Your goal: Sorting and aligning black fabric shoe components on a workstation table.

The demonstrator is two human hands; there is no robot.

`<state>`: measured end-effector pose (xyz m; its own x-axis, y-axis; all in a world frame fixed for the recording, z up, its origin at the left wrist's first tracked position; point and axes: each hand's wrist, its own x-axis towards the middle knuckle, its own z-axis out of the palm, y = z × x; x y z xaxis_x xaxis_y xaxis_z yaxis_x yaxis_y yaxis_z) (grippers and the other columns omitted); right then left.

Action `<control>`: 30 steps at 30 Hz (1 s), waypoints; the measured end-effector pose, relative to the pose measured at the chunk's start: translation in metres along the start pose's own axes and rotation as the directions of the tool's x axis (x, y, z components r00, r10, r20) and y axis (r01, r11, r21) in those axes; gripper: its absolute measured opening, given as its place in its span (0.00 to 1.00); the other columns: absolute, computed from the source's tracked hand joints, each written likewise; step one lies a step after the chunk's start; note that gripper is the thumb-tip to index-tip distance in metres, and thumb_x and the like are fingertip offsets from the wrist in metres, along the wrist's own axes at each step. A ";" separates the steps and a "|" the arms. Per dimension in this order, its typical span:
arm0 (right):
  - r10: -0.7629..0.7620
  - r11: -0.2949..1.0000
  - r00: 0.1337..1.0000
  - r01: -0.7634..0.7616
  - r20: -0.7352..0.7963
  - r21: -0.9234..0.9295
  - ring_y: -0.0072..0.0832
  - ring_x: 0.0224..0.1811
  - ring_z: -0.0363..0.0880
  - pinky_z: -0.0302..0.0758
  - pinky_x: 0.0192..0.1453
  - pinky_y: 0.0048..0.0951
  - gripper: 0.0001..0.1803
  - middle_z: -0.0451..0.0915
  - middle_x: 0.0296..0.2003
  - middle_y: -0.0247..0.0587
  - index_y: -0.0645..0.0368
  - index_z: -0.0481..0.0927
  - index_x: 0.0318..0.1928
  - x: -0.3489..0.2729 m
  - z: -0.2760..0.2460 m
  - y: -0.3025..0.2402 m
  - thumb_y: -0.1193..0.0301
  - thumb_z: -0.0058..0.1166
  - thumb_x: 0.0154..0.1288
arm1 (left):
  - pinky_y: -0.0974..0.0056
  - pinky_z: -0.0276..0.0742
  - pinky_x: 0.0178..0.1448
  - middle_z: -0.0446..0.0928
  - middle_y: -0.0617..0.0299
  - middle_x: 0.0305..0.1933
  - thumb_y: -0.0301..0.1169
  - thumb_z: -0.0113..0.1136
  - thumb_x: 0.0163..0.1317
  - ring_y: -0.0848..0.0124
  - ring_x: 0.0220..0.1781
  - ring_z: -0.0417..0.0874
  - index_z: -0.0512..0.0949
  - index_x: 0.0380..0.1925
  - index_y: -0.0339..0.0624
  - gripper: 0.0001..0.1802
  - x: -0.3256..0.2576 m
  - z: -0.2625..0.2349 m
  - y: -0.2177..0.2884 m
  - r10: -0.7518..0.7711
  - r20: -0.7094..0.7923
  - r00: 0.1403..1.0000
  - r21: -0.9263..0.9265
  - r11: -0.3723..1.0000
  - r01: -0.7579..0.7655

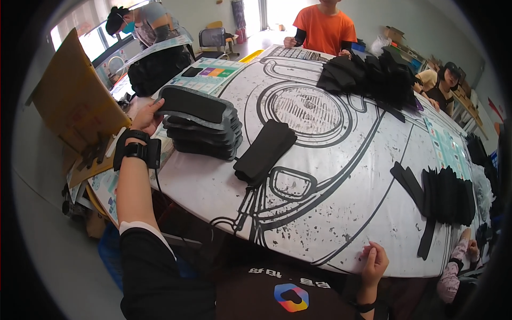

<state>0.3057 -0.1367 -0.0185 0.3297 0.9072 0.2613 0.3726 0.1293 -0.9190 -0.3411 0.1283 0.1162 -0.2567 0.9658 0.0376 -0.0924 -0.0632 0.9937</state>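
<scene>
One view only: left hand (pixel 145 116) pinches the top pad (pixel 193 104) of the far-left stack (pixel 201 133); right hand (pixel 375 261) rests loosely curled on the table (pixel 341 176) edge. Judging by the full stack, most pads remain unhandled.

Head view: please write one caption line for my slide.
Left hand grips the top of a stack of black pads; right hand rests on the table edge.

Your left hand (pixel 146 118) on the left end of the stack of padded pieces (pixel 200 128), table's (pixel 330 160) left part | folded fabric bundle (pixel 265 151) just right of that stack | your right hand (pixel 375 261) at the near table edge | fanned strips (pixel 442 194) far right | heap of pieces (pixel 368 74) at the far side | cardboard sheet (pixel 74 101) left of the table
</scene>
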 end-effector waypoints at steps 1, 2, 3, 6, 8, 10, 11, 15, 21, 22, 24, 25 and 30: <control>0.013 1.000 0.999 -0.012 -0.040 0.018 0.22 0.28 0.74 0.73 0.36 0.23 0.11 0.77 0.29 0.42 0.69 0.75 0.42 0.000 -0.001 0.001 0.75 0.40 0.67 | 0.75 0.69 0.39 0.78 0.71 0.35 0.38 0.59 0.60 0.81 0.35 0.74 0.76 0.37 0.46 0.10 0.002 0.004 -0.001 -0.005 -0.008 1.000 0.018 1.000 0.005; 0.015 1.000 0.999 -0.014 -0.042 0.016 0.22 0.28 0.74 0.73 0.36 0.23 0.11 0.77 0.29 0.42 0.69 0.75 0.42 0.000 -0.002 0.002 0.75 0.40 0.67 | 0.75 0.69 0.39 0.78 0.71 0.35 0.38 0.59 0.60 0.81 0.35 0.74 0.76 0.37 0.46 0.10 0.003 0.006 0.001 -0.008 -0.005 1.000 0.017 1.000 0.008; 0.025 0.997 0.998 -0.021 -0.058 0.068 0.22 0.28 0.74 0.73 0.35 0.22 0.11 0.77 0.29 0.42 0.69 0.75 0.41 0.000 -0.003 0.003 0.75 0.40 0.67 | 0.74 0.69 0.39 0.77 0.71 0.35 0.37 0.59 0.60 0.81 0.36 0.74 0.76 0.37 0.46 0.10 0.003 0.006 0.004 -0.040 0.013 0.999 0.058 0.998 0.039; 0.043 0.992 0.996 -0.034 -0.075 0.119 0.22 0.27 0.74 0.73 0.35 0.23 0.11 0.77 0.28 0.42 0.69 0.75 0.41 -0.001 -0.002 0.005 0.75 0.40 0.67 | 0.72 0.69 0.40 0.77 0.71 0.35 0.37 0.60 0.59 0.80 0.37 0.74 0.76 0.38 0.46 0.11 0.007 0.009 0.003 -0.084 0.031 0.996 0.155 0.985 0.078; 0.052 0.992 0.996 -0.042 -0.074 0.119 0.22 0.27 0.74 0.73 0.34 0.23 0.11 0.77 0.28 0.42 0.69 0.75 0.41 -0.001 -0.002 0.006 0.75 0.40 0.67 | 0.70 0.69 0.41 0.77 0.70 0.35 0.37 0.61 0.59 0.78 0.38 0.74 0.76 0.38 0.46 0.11 0.008 0.009 0.001 -0.096 0.029 0.995 0.210 0.974 0.088; 0.040 0.998 0.997 -0.037 -0.065 0.049 0.22 0.27 0.74 0.73 0.34 0.23 0.11 0.77 0.28 0.41 0.69 0.75 0.40 -0.002 -0.003 0.007 0.75 0.40 0.67 | 0.67 0.69 0.41 0.76 0.69 0.35 0.37 0.62 0.57 0.76 0.39 0.73 0.76 0.38 0.46 0.12 0.005 0.016 0.005 -0.166 -0.038 0.985 0.437 0.884 0.165; 0.039 0.998 0.997 -0.036 -0.063 0.051 0.22 0.27 0.74 0.73 0.34 0.23 0.11 0.77 0.28 0.41 0.69 0.75 0.40 -0.002 -0.002 0.006 0.75 0.40 0.67 | 0.67 0.68 0.41 0.75 0.69 0.35 0.37 0.63 0.57 0.76 0.39 0.73 0.76 0.38 0.46 0.12 0.010 0.013 0.000 -0.162 -0.030 0.986 0.425 0.891 0.159; 0.053 0.996 0.997 -0.047 -0.064 0.080 0.22 0.26 0.73 0.72 0.34 0.22 0.11 0.76 0.28 0.41 0.68 0.75 0.40 -0.002 -0.003 0.009 0.75 0.40 0.68 | 0.65 0.70 0.41 0.77 0.69 0.35 0.37 0.63 0.56 0.76 0.39 0.74 0.77 0.38 0.46 0.12 0.016 0.004 -0.007 -0.146 -0.039 0.989 0.414 0.898 0.149; 0.036 0.995 0.997 -0.029 -0.068 0.097 0.21 0.26 0.72 0.71 0.33 0.21 0.11 0.76 0.27 0.40 0.68 0.75 0.40 -0.002 -0.002 0.008 0.75 0.40 0.68 | 0.63 0.74 0.39 0.80 0.62 0.36 0.38 0.68 0.48 0.70 0.36 0.79 0.76 0.39 0.38 0.21 0.019 0.004 -0.020 0.112 -0.113 0.987 0.769 0.639 0.016; 0.033 0.996 0.997 -0.027 -0.069 0.090 0.21 0.26 0.72 0.71 0.33 0.21 0.11 0.76 0.27 0.40 0.69 0.75 0.40 -0.002 -0.002 0.007 0.75 0.40 0.68 | 0.64 0.74 0.40 0.80 0.60 0.36 0.38 0.68 0.47 0.68 0.37 0.79 0.76 0.38 0.38 0.21 0.015 0.011 -0.021 0.243 -0.085 0.966 0.849 0.525 -0.057; 0.027 0.997 0.997 -0.021 -0.066 0.079 0.21 0.26 0.72 0.71 0.33 0.21 0.11 0.76 0.27 0.40 0.69 0.75 0.40 -0.002 -0.002 0.007 0.75 0.40 0.68 | 0.64 0.73 0.41 0.79 0.58 0.36 0.39 0.68 0.46 0.67 0.38 0.79 0.76 0.37 0.37 0.21 0.006 0.021 -0.024 0.364 -0.038 0.931 0.912 0.393 -0.116; 0.016 0.997 0.998 -0.012 -0.063 0.070 0.21 0.26 0.72 0.71 0.33 0.21 0.11 0.76 0.27 0.40 0.69 0.75 0.40 -0.002 -0.003 0.007 0.75 0.40 0.68 | 0.64 0.73 0.42 0.79 0.58 0.36 0.39 0.68 0.47 0.66 0.40 0.79 0.77 0.36 0.39 0.20 0.000 0.025 -0.026 0.592 0.058 0.804 0.966 0.170 -0.195; 0.023 0.995 0.997 -0.016 -0.075 0.096 0.21 0.26 0.72 0.71 0.34 0.21 0.11 0.76 0.27 0.41 0.69 0.75 0.40 -0.004 -0.004 0.008 0.75 0.40 0.68 | 0.66 0.72 0.44 0.77 0.61 0.32 0.32 0.64 0.52 0.69 0.39 0.78 0.79 0.31 0.40 0.09 -0.046 0.067 -0.008 0.534 0.350 0.770 0.713 0.382 -0.588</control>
<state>0.3107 -0.1404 -0.0256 0.4027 0.8772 0.2615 0.2820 0.1529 -0.9472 -0.2639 0.1011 0.1134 0.0893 0.7977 0.5964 0.8013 -0.4131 0.4327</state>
